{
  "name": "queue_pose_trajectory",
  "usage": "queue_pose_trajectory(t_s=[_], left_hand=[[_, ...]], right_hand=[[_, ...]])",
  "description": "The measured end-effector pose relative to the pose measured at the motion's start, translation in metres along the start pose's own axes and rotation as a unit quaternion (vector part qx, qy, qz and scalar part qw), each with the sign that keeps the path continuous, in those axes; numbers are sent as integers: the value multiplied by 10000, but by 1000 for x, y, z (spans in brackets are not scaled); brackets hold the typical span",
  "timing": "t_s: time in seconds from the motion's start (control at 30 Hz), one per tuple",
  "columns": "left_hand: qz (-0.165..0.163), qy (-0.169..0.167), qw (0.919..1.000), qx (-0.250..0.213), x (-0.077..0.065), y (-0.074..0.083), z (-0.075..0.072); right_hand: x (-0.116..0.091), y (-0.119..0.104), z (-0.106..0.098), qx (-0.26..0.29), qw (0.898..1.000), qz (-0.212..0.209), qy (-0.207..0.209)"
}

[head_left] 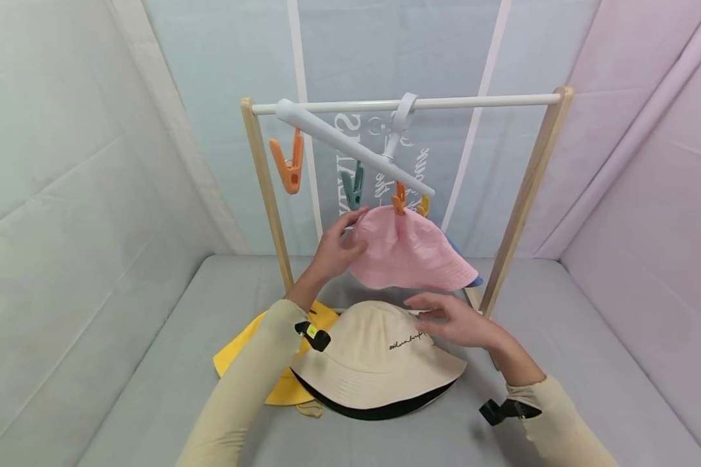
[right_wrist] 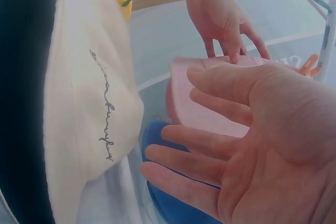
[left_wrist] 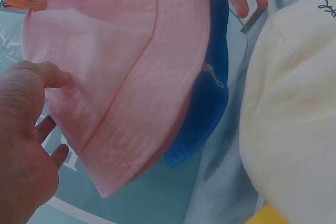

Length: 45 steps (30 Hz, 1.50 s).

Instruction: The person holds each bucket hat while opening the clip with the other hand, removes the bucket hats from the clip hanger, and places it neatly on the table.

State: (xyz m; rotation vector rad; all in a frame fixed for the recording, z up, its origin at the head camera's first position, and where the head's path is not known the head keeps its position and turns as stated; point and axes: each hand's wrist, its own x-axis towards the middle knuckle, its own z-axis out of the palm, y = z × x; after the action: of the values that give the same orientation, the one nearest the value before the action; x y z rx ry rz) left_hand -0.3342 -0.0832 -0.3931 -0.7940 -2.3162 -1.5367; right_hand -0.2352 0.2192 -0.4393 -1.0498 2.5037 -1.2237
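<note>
A pink bucket hat (head_left: 405,250) hangs from an orange clothespin (head_left: 398,200) on a grey-blue hanger (head_left: 350,143). My left hand (head_left: 335,250) touches the hat's left side, thumb on the near face and fingers spread at its edge; part of them is hidden behind the cloth. A blue hat (left_wrist: 218,77) shows behind the pink one. My right hand (head_left: 458,321) is held with extended fingers below the pink hat's brim, beside a cream bucket hat (head_left: 368,344) with black script and a black underside. In the right wrist view nothing lies in the right palm.
A yellow hat (head_left: 242,344) with a cord lies partly under the cream one. A second orange clothespin (head_left: 290,165), a green clothespin (head_left: 353,187) and a yellow clothespin (head_left: 423,206) hang along the hanger. The hanger hooks onto a white rail (head_left: 479,101) between wooden legs (head_left: 528,194).
</note>
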Motion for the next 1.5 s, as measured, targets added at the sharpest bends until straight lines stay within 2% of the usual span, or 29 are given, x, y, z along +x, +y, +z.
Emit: queue_pose_trajectory(t_s=[0.47,0.7,0.97,1.2,1.5], left_hand=[[-27,68,10000,-30,2,3,3],[-57,142,9999,33,2,4,2],[-30,146,9999,51,3,4,3],[-35,196,9997,168,4,6,5],[-45,239,9997,103,3,6,6]], right_hand=[[1,-8,-5,-95,9996,-165,194],[4,-17,-7,-208,9979,-480,387],[4,-30,-10,-31,9984,-395,394],[6,-39,-13,-63,9972,-539,506],[2,-54,-18,-39,9976,-136,676]])
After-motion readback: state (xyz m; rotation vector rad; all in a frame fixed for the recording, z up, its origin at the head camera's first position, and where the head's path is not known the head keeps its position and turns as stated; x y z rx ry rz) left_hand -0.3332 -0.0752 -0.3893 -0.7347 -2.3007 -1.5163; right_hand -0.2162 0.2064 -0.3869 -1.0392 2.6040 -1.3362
